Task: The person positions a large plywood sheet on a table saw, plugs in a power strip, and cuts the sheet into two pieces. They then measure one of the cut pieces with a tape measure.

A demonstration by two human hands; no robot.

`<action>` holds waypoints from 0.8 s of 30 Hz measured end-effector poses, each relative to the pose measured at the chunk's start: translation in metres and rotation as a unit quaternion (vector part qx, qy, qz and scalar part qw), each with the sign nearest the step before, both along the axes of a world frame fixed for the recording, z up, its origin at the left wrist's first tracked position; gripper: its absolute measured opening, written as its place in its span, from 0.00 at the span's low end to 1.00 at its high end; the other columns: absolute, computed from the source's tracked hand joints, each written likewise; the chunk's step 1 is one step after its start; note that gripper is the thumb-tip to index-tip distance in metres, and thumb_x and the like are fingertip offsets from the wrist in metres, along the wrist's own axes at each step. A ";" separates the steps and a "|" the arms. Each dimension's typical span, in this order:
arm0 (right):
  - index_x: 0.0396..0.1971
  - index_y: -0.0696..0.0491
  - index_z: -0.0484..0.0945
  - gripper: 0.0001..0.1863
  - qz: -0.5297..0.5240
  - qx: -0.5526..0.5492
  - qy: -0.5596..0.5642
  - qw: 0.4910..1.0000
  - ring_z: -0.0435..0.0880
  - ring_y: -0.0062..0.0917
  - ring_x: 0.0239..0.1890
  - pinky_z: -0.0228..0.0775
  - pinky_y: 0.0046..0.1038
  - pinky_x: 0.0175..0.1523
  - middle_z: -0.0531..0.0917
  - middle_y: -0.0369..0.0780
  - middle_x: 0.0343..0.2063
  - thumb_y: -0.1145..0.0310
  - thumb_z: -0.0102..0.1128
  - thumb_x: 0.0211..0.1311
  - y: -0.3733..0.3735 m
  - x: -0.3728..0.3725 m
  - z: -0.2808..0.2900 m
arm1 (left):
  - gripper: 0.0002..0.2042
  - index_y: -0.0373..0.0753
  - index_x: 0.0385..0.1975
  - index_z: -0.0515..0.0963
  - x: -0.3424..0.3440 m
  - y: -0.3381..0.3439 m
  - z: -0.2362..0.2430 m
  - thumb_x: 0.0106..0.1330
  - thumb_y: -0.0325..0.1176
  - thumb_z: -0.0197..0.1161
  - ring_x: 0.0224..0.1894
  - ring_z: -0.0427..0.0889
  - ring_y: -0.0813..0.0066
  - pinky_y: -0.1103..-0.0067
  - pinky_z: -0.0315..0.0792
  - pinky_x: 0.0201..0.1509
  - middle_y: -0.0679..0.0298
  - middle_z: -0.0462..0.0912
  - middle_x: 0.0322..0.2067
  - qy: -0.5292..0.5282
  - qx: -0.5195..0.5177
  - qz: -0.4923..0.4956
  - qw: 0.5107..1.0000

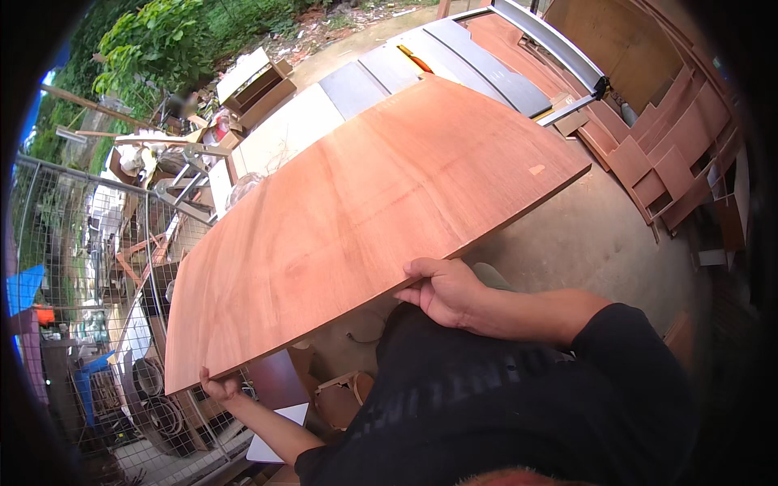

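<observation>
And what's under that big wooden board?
Past the wooden board, a grey tabletop peeks out; concrete floor shows below the board's near edge, which the left hand and right hand hold. Its underside and anything directly beneath are covered, so I can't tell.

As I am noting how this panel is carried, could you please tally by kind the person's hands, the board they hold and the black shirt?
Left hand and right hand: 2
Reddish-brown wooden board, held along its near edge: 1
Black shirt: 1
Total: 4
</observation>
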State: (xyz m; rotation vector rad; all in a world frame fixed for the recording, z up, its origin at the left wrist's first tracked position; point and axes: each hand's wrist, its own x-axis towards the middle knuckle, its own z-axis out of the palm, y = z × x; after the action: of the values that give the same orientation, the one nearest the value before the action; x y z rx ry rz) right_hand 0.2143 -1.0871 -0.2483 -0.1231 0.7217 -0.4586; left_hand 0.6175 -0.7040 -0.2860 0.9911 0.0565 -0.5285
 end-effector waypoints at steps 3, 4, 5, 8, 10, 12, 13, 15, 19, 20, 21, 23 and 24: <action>0.48 0.68 0.68 0.14 0.029 0.012 -0.012 0.999 0.79 0.39 0.51 0.72 0.43 0.61 0.77 0.50 0.46 0.79 0.51 0.63 0.002 -0.042 -0.005 | 0.34 0.35 0.66 0.58 -0.034 0.037 0.001 0.59 0.39 0.58 0.63 0.67 0.51 0.54 0.63 0.66 0.52 0.69 0.61 -0.002 -0.013 -0.054 0.998; 0.47 0.68 0.68 0.14 0.036 0.008 0.004 0.999 0.79 0.39 0.50 0.73 0.43 0.60 0.78 0.50 0.45 0.78 0.51 0.63 0.002 -0.053 -0.007 | 0.34 0.35 0.65 0.59 -0.059 0.032 0.004 0.58 0.38 0.59 0.64 0.67 0.52 0.54 0.62 0.67 0.51 0.69 0.61 -0.011 0.009 0.009 1.000; 0.47 0.68 0.69 0.14 0.042 0.004 0.019 0.999 0.80 0.38 0.50 0.74 0.42 0.59 0.78 0.50 0.45 0.78 0.51 0.63 0.003 -0.063 -0.009 | 0.34 0.35 0.65 0.59 -0.075 0.035 0.004 0.58 0.37 0.59 0.64 0.67 0.52 0.54 0.62 0.67 0.52 0.69 0.61 -0.002 0.018 0.023 1.000; 0.45 0.65 0.71 0.14 0.042 -0.015 0.028 0.999 0.81 0.35 0.45 0.77 0.40 0.53 0.79 0.46 0.41 0.77 0.55 0.61 0.002 -0.083 -0.010 | 0.32 0.35 0.64 0.61 -0.116 0.048 0.002 0.57 0.35 0.59 0.63 0.69 0.52 0.54 0.63 0.67 0.52 0.71 0.60 0.019 0.019 0.061 0.998; 0.45 0.64 0.72 0.13 0.051 -0.017 0.038 0.998 0.81 0.34 0.45 0.77 0.38 0.54 0.80 0.45 0.41 0.77 0.56 0.61 0.014 -0.091 0.005 | 0.32 0.34 0.64 0.62 -0.127 0.079 -0.014 0.57 0.35 0.59 0.62 0.70 0.52 0.55 0.64 0.66 0.52 0.71 0.60 0.031 0.017 0.078 0.996; 0.46 0.63 0.72 0.13 0.073 -0.004 0.033 0.997 0.81 0.33 0.45 0.76 0.38 0.54 0.80 0.45 0.42 0.77 0.55 0.61 0.030 -0.096 0.019 | 0.32 0.33 0.63 0.62 -0.131 0.092 -0.021 0.57 0.36 0.59 0.61 0.71 0.53 0.56 0.64 0.66 0.51 0.71 0.59 0.046 0.019 0.079 0.996; 0.46 0.63 0.72 0.13 0.085 0.003 0.030 0.996 0.81 0.33 0.46 0.76 0.37 0.55 0.80 0.46 0.42 0.77 0.55 0.62 0.037 -0.098 0.025 | 0.32 0.33 0.63 0.63 -0.136 0.093 -0.014 0.57 0.36 0.59 0.61 0.71 0.53 0.57 0.65 0.66 0.51 0.72 0.59 0.043 0.016 0.069 0.997; 0.47 0.63 0.71 0.14 0.086 0.011 0.046 0.995 0.81 0.33 0.46 0.75 0.37 0.55 0.80 0.46 0.42 0.78 0.54 0.62 0.048 -0.104 0.031 | 0.31 0.32 0.62 0.63 -0.140 0.096 -0.001 0.57 0.36 0.59 0.61 0.71 0.54 0.58 0.65 0.66 0.52 0.72 0.59 0.038 0.011 0.048 0.998; 0.45 0.62 0.72 0.13 0.042 0.018 0.075 0.996 0.82 0.33 0.45 0.77 0.38 0.52 0.80 0.45 0.41 0.78 0.54 0.61 0.068 -0.122 0.015 | 0.31 0.32 0.62 0.63 -0.143 0.099 0.002 0.58 0.37 0.59 0.61 0.71 0.56 0.59 0.65 0.66 0.52 0.72 0.59 0.039 0.005 0.031 0.999; 0.45 0.62 0.72 0.13 0.029 0.006 0.082 0.996 0.82 0.33 0.44 0.78 0.38 0.52 0.81 0.45 0.40 0.78 0.54 0.60 0.070 -0.127 0.014 | 0.31 0.32 0.62 0.63 -0.148 0.094 0.005 0.58 0.36 0.59 0.61 0.71 0.56 0.59 0.65 0.66 0.52 0.72 0.59 0.039 0.000 0.027 0.999; 0.45 0.62 0.73 0.13 0.016 -0.007 0.087 0.996 0.82 0.33 0.44 0.78 0.38 0.51 0.81 0.45 0.40 0.77 0.54 0.60 0.071 -0.135 0.014 | 0.31 0.32 0.62 0.63 -0.158 0.088 0.005 0.58 0.36 0.58 0.61 0.71 0.56 0.59 0.65 0.66 0.52 0.72 0.59 0.036 -0.005 0.022 0.999; 0.42 0.61 0.74 0.11 0.015 -0.023 0.085 0.996 0.84 0.34 0.40 0.80 0.38 0.47 0.82 0.44 0.35 0.76 0.54 0.59 0.069 -0.153 0.006 | 0.31 0.32 0.62 0.63 -0.175 0.082 0.003 0.58 0.36 0.59 0.61 0.71 0.56 0.59 0.65 0.66 0.53 0.72 0.59 0.037 -0.001 0.036 0.999; 0.41 0.61 0.75 0.11 0.009 -0.027 0.090 0.996 0.85 0.34 0.39 0.81 0.38 0.46 0.83 0.44 0.34 0.75 0.54 0.60 0.063 -0.162 0.005 | 0.31 0.33 0.62 0.63 -0.183 0.072 0.000 0.58 0.36 0.59 0.61 0.71 0.56 0.59 0.65 0.66 0.53 0.72 0.59 0.035 -0.004 0.040 0.999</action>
State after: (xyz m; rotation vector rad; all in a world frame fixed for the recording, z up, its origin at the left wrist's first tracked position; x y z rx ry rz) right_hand 0.0526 -1.0244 -0.2437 -0.2235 0.8840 -0.4540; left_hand 0.4347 -0.6320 -0.2864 0.9593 0.1548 -0.4897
